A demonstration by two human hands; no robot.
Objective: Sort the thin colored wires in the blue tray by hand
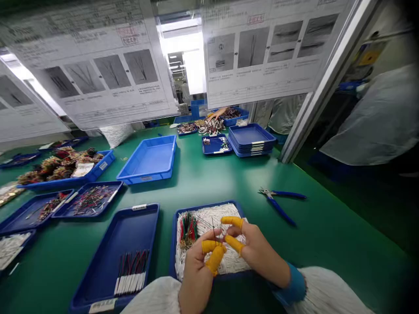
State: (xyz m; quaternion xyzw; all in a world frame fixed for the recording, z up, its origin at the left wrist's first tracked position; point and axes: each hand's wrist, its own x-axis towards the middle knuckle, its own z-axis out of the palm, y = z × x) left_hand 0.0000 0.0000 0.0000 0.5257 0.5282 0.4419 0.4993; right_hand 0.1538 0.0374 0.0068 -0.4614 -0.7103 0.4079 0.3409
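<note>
Both my hands meet over a blue tray heaped with small white pieces. My left hand, with yellow finger covers on thumb and forefinger, pinches thin dark wires that stick up from the fingertips. Close against it, my right hand has its yellow-covered thumb and forefinger curled at the same wires; its exact grip is partly hidden. On the white pieces, left of my hands, lies a bundle of red, black and green wires.
To the left, a blue tray holds a row of wires with white ends. Blue-handled cutters lie spread on the right. Farther back are a light blue bin, stacked trays and another person's hand. Printed sheets hang above.
</note>
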